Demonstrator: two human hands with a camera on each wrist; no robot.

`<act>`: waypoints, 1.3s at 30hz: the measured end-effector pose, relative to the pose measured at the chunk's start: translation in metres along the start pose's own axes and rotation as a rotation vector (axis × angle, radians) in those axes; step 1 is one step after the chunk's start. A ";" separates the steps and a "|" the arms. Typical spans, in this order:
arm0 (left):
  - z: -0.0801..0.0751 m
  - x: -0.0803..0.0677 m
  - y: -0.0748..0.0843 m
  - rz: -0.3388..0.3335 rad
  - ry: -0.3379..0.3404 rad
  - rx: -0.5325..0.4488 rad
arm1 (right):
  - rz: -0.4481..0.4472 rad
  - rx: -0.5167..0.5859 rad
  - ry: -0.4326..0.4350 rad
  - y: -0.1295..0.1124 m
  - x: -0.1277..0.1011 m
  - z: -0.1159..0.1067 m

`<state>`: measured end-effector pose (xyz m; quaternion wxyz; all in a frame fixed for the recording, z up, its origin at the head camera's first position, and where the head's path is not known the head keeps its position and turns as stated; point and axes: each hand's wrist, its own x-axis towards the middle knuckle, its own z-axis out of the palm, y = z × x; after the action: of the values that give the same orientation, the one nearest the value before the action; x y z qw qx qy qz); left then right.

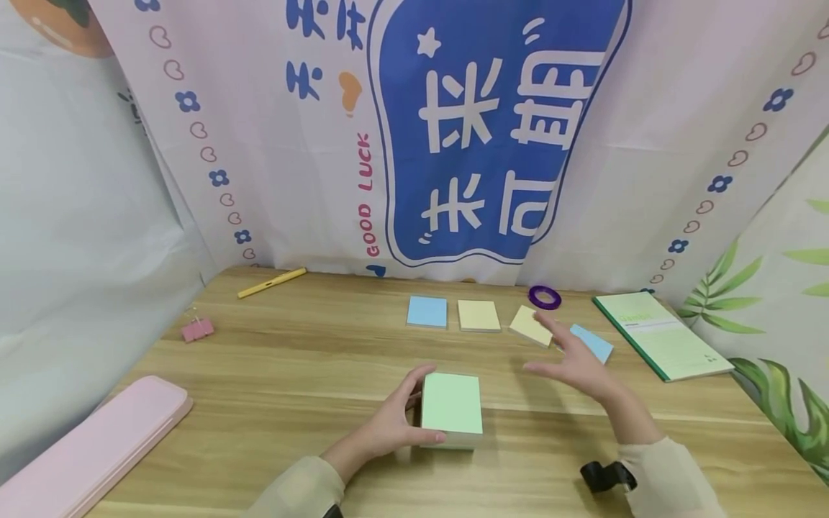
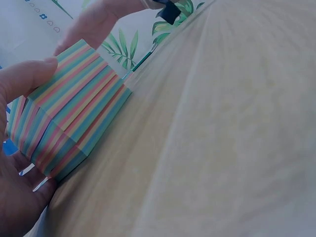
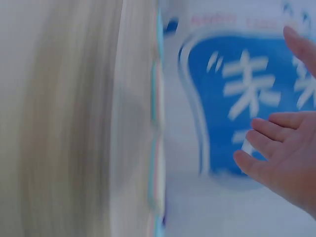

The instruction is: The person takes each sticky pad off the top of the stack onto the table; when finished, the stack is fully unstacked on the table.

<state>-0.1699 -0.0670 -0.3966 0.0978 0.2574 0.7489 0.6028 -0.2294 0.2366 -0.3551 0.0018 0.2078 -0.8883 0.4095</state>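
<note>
A thick block of sticky notes (image 1: 451,404) with a green top sheet and striped multicolour sides (image 2: 69,118) stands on the wooden table (image 1: 291,374). My left hand (image 1: 398,421) grips its left side, thumb at the near edge and fingers at the far edge. My right hand (image 1: 573,363) hovers open above the table to the block's right, fingers spread, holding nothing. The right wrist view is blurred and shows only the spread fingers (image 3: 276,148) against the blue banner. Just beyond the right hand lie a yellow note pad (image 1: 529,325) and a blue one (image 1: 592,342).
Blue (image 1: 427,311) and yellow (image 1: 478,315) note pads lie in a row at the back, with a purple tape ring (image 1: 545,296). A green notebook (image 1: 662,334) sits at the right. At the left are a yellow pen (image 1: 272,283), pink binder clip (image 1: 197,329) and pink case (image 1: 91,450).
</note>
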 end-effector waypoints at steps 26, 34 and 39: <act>0.001 0.001 0.001 0.016 -0.015 0.000 | -0.211 -0.148 -0.262 -0.044 -0.012 0.083; 0.002 0.005 -0.020 0.019 -0.002 0.016 | -0.208 -0.156 -0.195 -0.040 -0.016 0.082; 0.001 0.007 -0.029 0.023 0.010 0.013 | -0.191 -0.132 -0.139 -0.036 -0.019 0.077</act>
<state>-0.1827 -0.0669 -0.4233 0.0856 0.2634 0.7503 0.6003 -0.1861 0.1665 -0.3838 -0.0070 0.3187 -0.8876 0.3325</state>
